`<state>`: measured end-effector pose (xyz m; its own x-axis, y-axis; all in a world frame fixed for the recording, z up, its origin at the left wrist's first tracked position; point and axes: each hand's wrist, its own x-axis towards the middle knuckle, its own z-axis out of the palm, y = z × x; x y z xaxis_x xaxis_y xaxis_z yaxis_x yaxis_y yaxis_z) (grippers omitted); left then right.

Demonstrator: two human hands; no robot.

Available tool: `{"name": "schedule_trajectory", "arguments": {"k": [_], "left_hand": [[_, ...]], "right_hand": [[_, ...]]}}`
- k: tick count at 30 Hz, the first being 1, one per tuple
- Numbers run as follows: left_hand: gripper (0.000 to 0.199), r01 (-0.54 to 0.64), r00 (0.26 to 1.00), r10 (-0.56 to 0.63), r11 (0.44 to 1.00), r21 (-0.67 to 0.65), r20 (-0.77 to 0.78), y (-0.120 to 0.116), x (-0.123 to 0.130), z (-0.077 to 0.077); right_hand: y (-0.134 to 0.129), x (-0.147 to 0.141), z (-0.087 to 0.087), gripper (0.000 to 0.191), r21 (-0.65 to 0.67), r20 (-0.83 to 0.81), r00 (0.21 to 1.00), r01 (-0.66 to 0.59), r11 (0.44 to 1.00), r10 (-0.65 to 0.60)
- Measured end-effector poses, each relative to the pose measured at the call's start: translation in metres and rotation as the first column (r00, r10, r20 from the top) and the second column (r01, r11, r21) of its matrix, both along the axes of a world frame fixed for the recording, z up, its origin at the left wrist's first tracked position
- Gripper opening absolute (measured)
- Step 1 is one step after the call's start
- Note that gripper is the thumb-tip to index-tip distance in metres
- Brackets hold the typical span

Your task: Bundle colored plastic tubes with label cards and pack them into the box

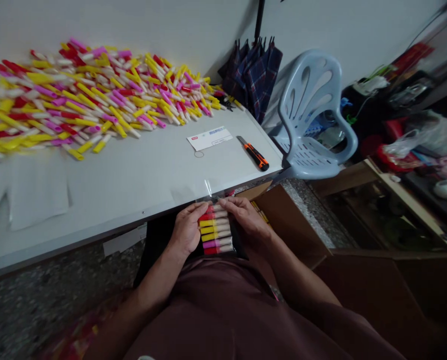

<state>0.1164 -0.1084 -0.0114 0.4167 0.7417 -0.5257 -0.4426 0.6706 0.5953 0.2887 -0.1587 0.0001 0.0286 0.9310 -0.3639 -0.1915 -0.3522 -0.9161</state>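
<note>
Between my hands, just off the table's front edge, is a clear plastic bag point(216, 231) with several coloured tubes with pale ends lying side by side in it, red, yellow and pink. My left hand point(188, 225) pinches the bag's upper left corner between thumb and fingers. At the upper right corner, my right hand point(248, 218) grips the same bag. The bag's clear top end rises toward the table edge and catches the light. A large heap of similar loose tubes point(107, 95) is spread along the back of the white table point(144, 170).
On the table lie a utility knife point(254, 154), a printed card point(209, 138) and clear plastic sheets point(39, 192) at left. Folded umbrellas point(257, 75) lean by the wall beside a blue plastic chair point(313, 125). An open cardboard box point(291, 220) stands at my right.
</note>
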Motion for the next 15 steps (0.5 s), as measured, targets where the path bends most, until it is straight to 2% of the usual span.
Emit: {"name": "schedule_trajectory", "arguments": {"k": [4, 7, 11, 15], "left_hand": [[0.032, 0.115, 0.993, -0.111, 0.989, 0.092, -0.043, 0.001, -0.011, 0.002], [0.032, 0.214, 0.971, -0.182, 0.95, 0.227, -0.153, 0.006, -0.02, 0.005], [0.031, 0.229, 0.963, -0.16, 0.91, 0.346, -0.215, 0.01, -0.026, 0.004], [0.031, 0.185, 0.969, -0.104, 0.908, 0.376, -0.226, 0.008, -0.024, -0.002]], "right_hand": [[0.006, 0.008, 0.012, 0.035, 0.091, 0.137, 0.986, -0.109, 0.99, 0.096], [0.004, 0.006, 0.022, 0.032, 0.141, 0.206, 0.975, -0.114, 0.983, 0.084], [0.001, -0.002, 0.027, 0.029, 0.16, 0.17, 0.985, -0.059, 0.985, 0.031], [-0.001, -0.003, 0.026, 0.032, 0.098, 0.139, 0.985, -0.119, 0.988, 0.105]]}}
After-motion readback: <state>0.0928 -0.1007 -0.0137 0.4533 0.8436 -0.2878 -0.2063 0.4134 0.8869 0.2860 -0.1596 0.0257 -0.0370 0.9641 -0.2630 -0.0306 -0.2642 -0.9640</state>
